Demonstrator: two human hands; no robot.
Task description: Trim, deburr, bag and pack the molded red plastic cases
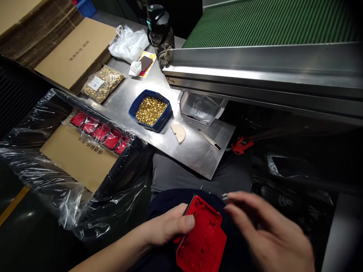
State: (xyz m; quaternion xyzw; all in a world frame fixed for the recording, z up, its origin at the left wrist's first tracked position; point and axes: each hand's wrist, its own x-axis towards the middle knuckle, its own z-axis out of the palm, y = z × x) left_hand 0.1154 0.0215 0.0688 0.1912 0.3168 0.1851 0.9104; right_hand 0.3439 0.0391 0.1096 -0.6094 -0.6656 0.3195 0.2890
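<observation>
My left hand [167, 226] grips a red plastic housing [202, 236] over my lap, thumb on its left edge. My right hand [269, 230] hovers just right of the housing, fingers curled and pinched near its top corner; small metal pins [224, 196] show at the fingertips, blurred. A blue tray [163, 120] filled with small brass parts [150, 109] sits on the steel table [198, 151] ahead.
A plastic-lined black bin [56, 177] at left holds cardboard and a row of red housings [99, 132]. A bag of brass parts [102, 83], a clear container [201, 107], a beige disc [178, 133], a metal blade [210, 139] and a green conveyor [269, 22] lie beyond.
</observation>
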